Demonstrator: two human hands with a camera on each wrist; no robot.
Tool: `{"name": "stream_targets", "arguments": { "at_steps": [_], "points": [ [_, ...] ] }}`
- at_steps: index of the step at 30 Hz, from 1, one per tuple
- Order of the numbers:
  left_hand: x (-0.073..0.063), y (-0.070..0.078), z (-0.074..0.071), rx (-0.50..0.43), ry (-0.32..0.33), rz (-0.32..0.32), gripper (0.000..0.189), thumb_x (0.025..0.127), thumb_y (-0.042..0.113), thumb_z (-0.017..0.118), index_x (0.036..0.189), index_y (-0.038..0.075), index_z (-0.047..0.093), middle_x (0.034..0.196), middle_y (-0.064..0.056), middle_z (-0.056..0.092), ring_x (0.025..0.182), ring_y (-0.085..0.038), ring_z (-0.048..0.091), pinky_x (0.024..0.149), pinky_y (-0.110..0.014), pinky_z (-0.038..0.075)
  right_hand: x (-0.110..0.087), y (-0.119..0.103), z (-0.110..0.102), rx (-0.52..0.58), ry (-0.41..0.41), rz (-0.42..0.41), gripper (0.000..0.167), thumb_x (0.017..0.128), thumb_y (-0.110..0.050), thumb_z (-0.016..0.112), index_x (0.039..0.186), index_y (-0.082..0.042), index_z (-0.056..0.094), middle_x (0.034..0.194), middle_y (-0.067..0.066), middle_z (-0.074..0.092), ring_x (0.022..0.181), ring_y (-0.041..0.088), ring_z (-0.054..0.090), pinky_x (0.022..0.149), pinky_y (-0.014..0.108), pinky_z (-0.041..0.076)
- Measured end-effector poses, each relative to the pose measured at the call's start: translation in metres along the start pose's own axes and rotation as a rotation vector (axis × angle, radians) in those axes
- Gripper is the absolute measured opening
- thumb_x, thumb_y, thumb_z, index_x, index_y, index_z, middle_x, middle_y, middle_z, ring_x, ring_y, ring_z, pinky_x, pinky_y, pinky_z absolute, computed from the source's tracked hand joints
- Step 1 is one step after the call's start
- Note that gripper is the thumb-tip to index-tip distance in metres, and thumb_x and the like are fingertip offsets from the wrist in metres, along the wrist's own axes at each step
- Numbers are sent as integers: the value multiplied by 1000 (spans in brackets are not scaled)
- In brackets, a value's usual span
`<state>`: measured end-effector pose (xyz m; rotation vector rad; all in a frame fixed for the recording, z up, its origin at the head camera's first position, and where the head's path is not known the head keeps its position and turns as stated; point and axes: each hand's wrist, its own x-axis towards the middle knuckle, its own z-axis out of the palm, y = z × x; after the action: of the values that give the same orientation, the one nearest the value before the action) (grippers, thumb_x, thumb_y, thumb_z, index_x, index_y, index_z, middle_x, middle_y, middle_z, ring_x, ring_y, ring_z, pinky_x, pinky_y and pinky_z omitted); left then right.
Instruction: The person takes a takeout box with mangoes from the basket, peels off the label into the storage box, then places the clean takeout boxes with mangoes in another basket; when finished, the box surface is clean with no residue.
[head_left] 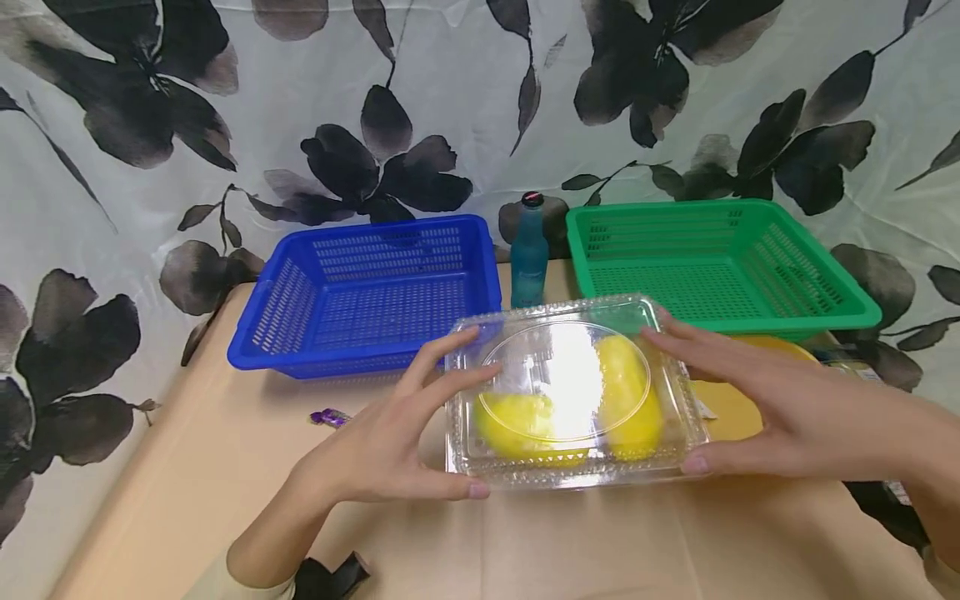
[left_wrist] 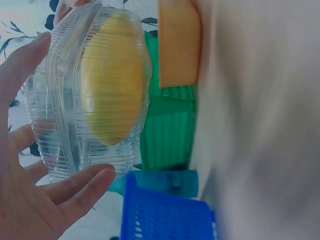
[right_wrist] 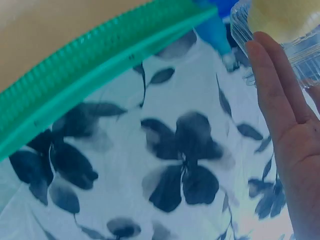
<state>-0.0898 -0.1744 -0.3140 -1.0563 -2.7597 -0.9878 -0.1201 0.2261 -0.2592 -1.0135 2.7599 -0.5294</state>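
Observation:
A clear plastic clamshell container (head_left: 517, 350), its lid down, is held above the table between both hands. Two yellow fruits (head_left: 626, 400) show through the lid, one lying crosswise at the left and one lengthwise at the right. My left hand (head_left: 382, 442) grips the container's left side, thumb at the near edge and fingers over the lid's edge. On the opposite side my right hand (head_left: 795, 408) grips it, thumb near the front corner and fingers by the back corner. The left wrist view shows one oval yellow fruit (left_wrist: 112, 80) through the ribbed wall.
Behind the container stand a blue basket (head_left: 300, 360), a teal bottle (head_left: 529, 258) with a dark cap, and a green basket (head_left: 750, 323). A purple-wrapped small item (head_left: 330, 417) lies left. Behind the right hand is a yellow object (head_left: 735, 408), partly hidden. A black object (head_left: 337, 579) lies at the front.

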Motion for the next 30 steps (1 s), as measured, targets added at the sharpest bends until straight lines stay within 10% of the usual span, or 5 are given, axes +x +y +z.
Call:
{"name": "stream_targets", "arguments": {
  "at_steps": [8,14,21,30],
  "points": [
    [34,7,2,-9,8,69,99,74,51,88,158,33,39,172,5,5,156,-28,22,108,-57,46,-17,22,-13,-10,67,67,112,74,-50,90,163,-41,22,171,2,20,141,44,46,95,69,46],
    [60,4,6,23,0,86,99,75,54,87,158,34,38,172,8,1,148,-32,39,104,-52,51,-20,35,-15,-28,131,38,118,73,-38,93,165,-33,19,172,0,16,117,40,68,86,33,60],
    [93,1,19,13,45,166,93,78,48,87,156,28,42,172,4,-9,138,-30,50,104,-50,52,-27,48,-15,25,215,85,119,72,-21,95,165,-32,21,173,1,11,119,45,63,88,2,42],
    [140,3,29,-17,99,193,88,82,40,85,156,26,39,168,-1,-28,155,-30,24,110,-52,46,-19,72,-31,111,284,30,122,72,-1,92,166,-29,19,173,-8,2,127,-21,40,90,-2,38]
  ]
}}
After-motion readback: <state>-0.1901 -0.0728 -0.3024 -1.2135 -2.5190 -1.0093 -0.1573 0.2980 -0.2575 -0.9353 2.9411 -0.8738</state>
